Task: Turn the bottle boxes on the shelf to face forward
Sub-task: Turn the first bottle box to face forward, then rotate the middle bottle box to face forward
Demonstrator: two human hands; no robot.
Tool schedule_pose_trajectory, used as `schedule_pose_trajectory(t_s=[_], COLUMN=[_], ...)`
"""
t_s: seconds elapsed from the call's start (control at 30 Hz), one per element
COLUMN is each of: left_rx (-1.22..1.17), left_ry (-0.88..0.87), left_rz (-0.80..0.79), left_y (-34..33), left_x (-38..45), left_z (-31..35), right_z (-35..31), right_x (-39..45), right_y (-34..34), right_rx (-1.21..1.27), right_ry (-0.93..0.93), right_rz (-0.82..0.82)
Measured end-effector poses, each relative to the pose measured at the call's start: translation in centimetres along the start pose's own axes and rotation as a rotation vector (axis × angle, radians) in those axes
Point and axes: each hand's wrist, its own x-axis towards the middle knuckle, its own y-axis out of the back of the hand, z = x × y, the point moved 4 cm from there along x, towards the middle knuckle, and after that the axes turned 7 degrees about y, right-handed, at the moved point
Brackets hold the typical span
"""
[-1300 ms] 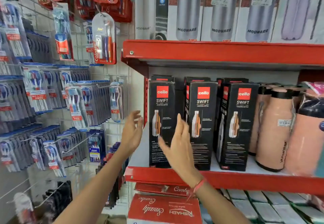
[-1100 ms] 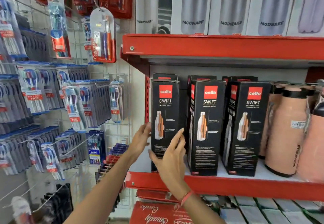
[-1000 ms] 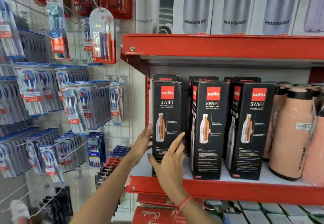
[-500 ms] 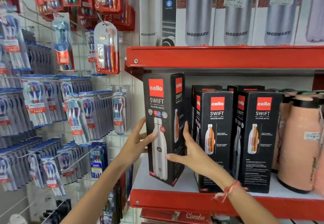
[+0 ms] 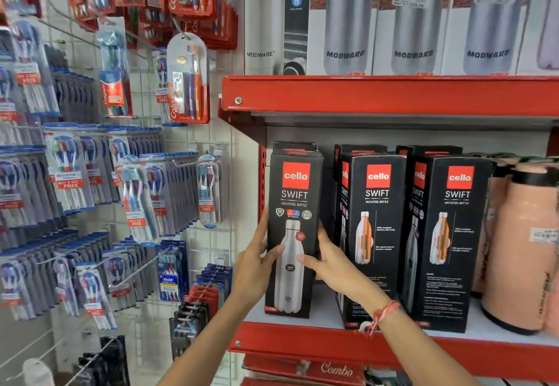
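Three tall black bottle boxes stand in a row on the red shelf (image 5: pixel 317 346). The leftmost box (image 5: pixel 295 198) shows its face with a large silver bottle picture toward me. My left hand (image 5: pixel 257 267) grips its left side and my right hand (image 5: pixel 325 261) grips its right side, thumbs on the front. The middle box (image 5: pixel 375 234) and the right box (image 5: pixel 453 234) show a face with a small cutaway bottle and text, with their silver-bottle faces turned to the left. More black boxes stand behind them.
Pink flasks (image 5: pixel 520 249) crowd the shelf's right end. The upper red shelf (image 5: pixel 393 95) with grey bottle boxes hangs close above. A wire grid wall of hanging toothbrush packs (image 5: pixel 142 204) lies to the left. Red boxes (image 5: pixel 317 370) sit on the shelf below.
Both hands took hold of the leftmost box, lifted and rotated it, and set it back so the large silver bottle face now points forward.
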Motion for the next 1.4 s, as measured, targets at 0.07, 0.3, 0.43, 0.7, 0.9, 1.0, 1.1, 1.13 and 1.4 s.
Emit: schedule_pose_trajectory(t_s=[0.07, 0.3, 0.43, 0.7, 0.9, 1.0, 1.1, 1.13, 1.4], left_rx=[0.013, 0.011, 0.101, 0.103, -0.062, -0.116, -0.146, -0.158, -0.255], left_ry=[0.022, 0.059, 0.094, -0.180, 0.077, 0.201, 0.299, 0.327, 0.407], left_rz=[0.009, -0.006, 0.035, 0.256, -0.019, -0.054, -0.085, -0.092, -0.069], left_y=[-0.1, 0.0, 0.0, -3.2, -8.7, -10.3, -11.8, -12.2, -13.3], left_x=[0.2, 0.5, -0.4, -3.7, -2.3, -1.5, -0.5, -0.2, 2.0], left_z=[-0.4, -1.2, -1.1, 3.3, 2.6, 2.0, 1.8, 1.6, 0.2], right_z=[-0.1, -0.4, -1.2, -2.3, 0.1, 1.0, 1.5, 1.6, 1.6], right_x=[0.1, 0.0, -1.3, -8.8, -11.9, -11.7, -10.6, -10.3, -9.2], right_y=[-0.2, -0.6, -0.4, 3.1, 4.2, 3.6, 2.9, 2.7, 2.9], right_rx=[-0.015, -0.065, -0.128, -0.248, -0.340, -0.326, -0.345, -0.342, -0.457], right_ry=[-0.007, -0.026, 0.040, 0.218, -0.035, -0.164, -0.232, -0.244, -0.180], right_rz=[0.014, 0.062, 0.221, 0.750, 0.773, 0.700, 0.660, 0.659, 0.669])
